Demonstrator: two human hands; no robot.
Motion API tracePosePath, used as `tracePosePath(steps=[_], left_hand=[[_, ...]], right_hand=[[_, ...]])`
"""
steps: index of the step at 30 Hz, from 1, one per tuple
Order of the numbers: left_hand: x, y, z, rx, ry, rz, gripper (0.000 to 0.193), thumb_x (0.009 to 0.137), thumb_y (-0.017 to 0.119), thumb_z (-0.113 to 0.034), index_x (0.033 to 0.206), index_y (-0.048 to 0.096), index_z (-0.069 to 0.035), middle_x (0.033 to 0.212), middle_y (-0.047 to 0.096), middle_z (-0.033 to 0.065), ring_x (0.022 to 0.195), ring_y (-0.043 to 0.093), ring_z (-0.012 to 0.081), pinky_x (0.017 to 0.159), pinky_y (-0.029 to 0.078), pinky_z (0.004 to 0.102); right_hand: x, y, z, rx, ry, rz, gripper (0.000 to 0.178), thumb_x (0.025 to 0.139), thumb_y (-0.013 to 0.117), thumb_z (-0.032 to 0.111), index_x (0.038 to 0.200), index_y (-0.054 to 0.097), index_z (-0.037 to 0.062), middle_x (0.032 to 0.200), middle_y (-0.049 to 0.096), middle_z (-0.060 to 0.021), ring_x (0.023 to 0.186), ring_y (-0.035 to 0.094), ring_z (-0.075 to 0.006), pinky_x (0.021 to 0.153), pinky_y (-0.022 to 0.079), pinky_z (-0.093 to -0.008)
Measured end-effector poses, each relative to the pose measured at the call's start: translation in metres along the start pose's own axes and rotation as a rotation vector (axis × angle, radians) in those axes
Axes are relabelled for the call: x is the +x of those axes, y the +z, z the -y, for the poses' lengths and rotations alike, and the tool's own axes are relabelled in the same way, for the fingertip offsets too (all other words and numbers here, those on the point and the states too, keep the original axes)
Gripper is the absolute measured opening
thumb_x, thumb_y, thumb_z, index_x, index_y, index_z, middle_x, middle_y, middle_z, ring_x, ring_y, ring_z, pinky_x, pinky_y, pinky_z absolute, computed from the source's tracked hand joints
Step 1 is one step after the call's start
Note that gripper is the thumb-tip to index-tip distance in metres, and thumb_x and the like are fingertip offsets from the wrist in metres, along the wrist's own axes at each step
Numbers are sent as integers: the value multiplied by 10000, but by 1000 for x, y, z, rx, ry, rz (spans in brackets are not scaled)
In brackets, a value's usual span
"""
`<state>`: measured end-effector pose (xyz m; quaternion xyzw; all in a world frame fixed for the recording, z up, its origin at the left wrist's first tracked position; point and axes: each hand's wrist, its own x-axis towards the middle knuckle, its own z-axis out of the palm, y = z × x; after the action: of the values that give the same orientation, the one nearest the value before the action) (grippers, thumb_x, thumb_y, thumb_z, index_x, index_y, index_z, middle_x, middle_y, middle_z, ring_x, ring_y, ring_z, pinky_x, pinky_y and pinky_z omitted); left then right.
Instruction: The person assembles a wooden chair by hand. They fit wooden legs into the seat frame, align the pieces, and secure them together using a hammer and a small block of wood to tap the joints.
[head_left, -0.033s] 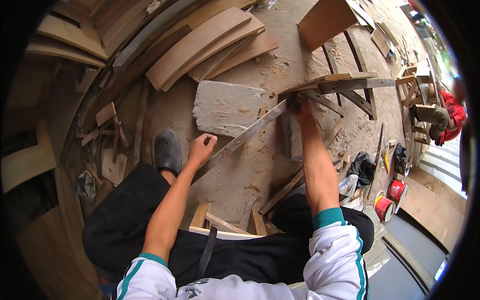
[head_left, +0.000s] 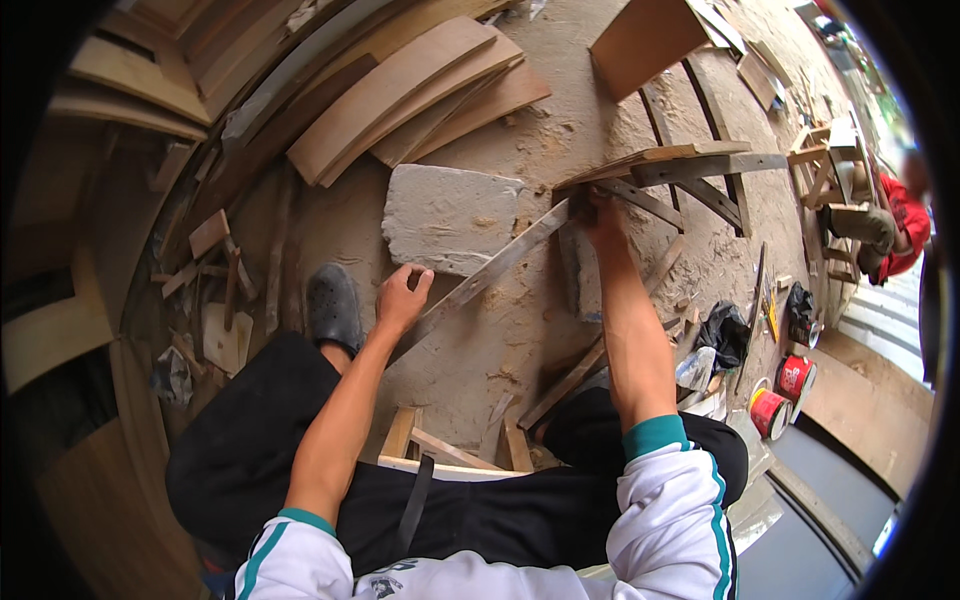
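Note:
My right hand [head_left: 600, 215] reaches forward and closes round the near end of a wooden frame [head_left: 710, 170] of curved and straight slats; its fingertips are in shadow. A long narrow wooden strip [head_left: 490, 277] runs slantwise from that hand down toward my left forearm. My left hand [head_left: 402, 297] hovers by the strip's lower part, fingers curled and thumb against the forefinger; anything pinched there is too small to make out. Just beyond it lies a rough grey block [head_left: 450, 218] on the ground. A second block [head_left: 582, 270] sits partly hidden beside my right forearm.
Curved boards [head_left: 400, 95] are piled at the far left. A brown panel [head_left: 645, 48] stands at the back. On the right are red tins [head_left: 770, 412], a black plastic bag [head_left: 722, 335] and a person in red [head_left: 905, 235]. A light wooden frame [head_left: 460, 462] lies between my legs.

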<state>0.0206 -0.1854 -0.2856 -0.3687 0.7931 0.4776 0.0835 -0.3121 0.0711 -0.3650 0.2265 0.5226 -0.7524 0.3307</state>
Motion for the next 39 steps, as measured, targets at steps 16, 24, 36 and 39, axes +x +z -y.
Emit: tracePosePath(steps=[16, 24, 36, 39], left_hand=[[98, 155, -186, 171, 255, 146, 535, 889, 597, -427, 1273, 557, -57, 1176, 624, 244, 1119, 574, 415, 946, 450, 471], [149, 179, -183, -85, 174, 324, 284, 963, 591, -284, 985, 678, -14, 822, 677, 26, 707, 590, 122, 657, 461, 304], [147, 164, -201, -166, -92, 414, 607, 882, 676, -355, 1363, 499, -29, 1293, 570, 73, 1175, 502, 206, 1013, 344, 336], [156, 163, -194, -166, -163, 425, 562, 863, 686, -395, 1318, 544, -97, 1204, 589, 41, 1068, 523, 186, 935, 386, 351]], right_hand=[[27, -10, -42, -39, -453, -223, 129, 824, 722, 99, 904, 625, 70, 757, 587, -39, 614, 592, -202, 497, 476, -372], [-14, 31, -21, 385, -183, -255, 103, 831, 696, 34, 835, 593, 37, 647, 552, -25, 515, 554, -161, 427, 425, -298], [-58, 6, -28, 497, -33, 155, 439, 928, 522, 158, 1351, 499, 41, 1053, 636, -68, 893, 596, -157, 805, 495, -315], [-65, 5, -21, 229, -57, 166, 522, 874, 532, 92, 1388, 479, 20, 1095, 643, -76, 953, 569, -141, 850, 466, -313]])
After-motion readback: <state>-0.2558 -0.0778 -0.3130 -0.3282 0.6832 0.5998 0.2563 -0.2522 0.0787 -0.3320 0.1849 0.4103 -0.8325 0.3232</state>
